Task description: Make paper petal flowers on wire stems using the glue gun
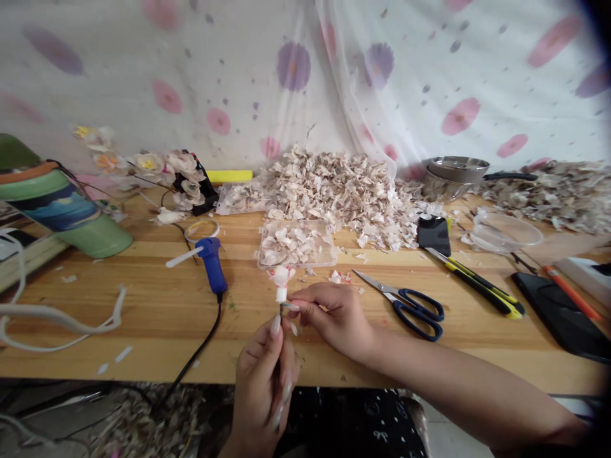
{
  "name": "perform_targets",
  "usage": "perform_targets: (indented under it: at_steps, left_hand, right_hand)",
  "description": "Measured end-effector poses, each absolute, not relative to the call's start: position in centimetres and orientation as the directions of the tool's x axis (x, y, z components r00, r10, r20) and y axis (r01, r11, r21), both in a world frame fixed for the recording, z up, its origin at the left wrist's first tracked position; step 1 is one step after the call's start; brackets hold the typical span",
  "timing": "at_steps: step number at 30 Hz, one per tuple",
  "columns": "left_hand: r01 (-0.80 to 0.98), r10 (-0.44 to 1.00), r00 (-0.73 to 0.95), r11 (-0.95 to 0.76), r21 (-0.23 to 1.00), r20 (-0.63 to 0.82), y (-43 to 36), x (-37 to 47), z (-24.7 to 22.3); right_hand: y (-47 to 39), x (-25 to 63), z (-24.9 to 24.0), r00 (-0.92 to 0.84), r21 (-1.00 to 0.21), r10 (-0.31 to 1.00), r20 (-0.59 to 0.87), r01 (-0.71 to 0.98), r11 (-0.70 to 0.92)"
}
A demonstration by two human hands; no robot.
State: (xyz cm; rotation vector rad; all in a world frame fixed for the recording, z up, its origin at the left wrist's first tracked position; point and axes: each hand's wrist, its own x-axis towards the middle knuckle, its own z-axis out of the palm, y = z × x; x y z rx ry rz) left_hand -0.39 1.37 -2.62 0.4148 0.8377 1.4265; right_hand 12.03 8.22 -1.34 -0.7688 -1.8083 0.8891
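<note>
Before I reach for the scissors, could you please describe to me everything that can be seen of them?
The scissors have silver, metal-looking blades and two dark blue handle loops, apparently plastic. They lie on the wooden table, with blades closed or nearly so, tips pointing away from the person and leftward. They rest to the right of the right hand, apart from the yellow-and-black cutter; no hand holds them.

Close head-worn view, forward and down over the wooden table (pixel 157 331), patterned curtain (pixel 238 57) beyond.
</note>
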Motion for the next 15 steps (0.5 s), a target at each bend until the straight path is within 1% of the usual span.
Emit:
perform_targets:
  at_steps: [7, 12, 15]
  left_hand:
    - [-0.702, 0.963, -0.094, 0.116, 0.702, -0.254, 1.72, -0.74, -2.3]
    - [-0.715, 0.964, -0.09, 0.112, 0.69, -0.249, 1.77, -0.97, -2.78]
    - [-0.723, 0.964, -0.086, 0.114, 0.682, -0.252, 1.75, -1.11, -3.04]
  right_hand:
    - [8.03, 12.02, -1.53, -0.396, -0.887, 0.845, 0.36, 0.134, 0.441]
    - [7.98, 12.09, -1.72, -0.419, -0.87, 0.825, 0.38, 0.14, 0.472]
    - [8.0, 11.96, -1.67, -0.433, -0.896, 0.835, 0.34, 0.119, 0.427]
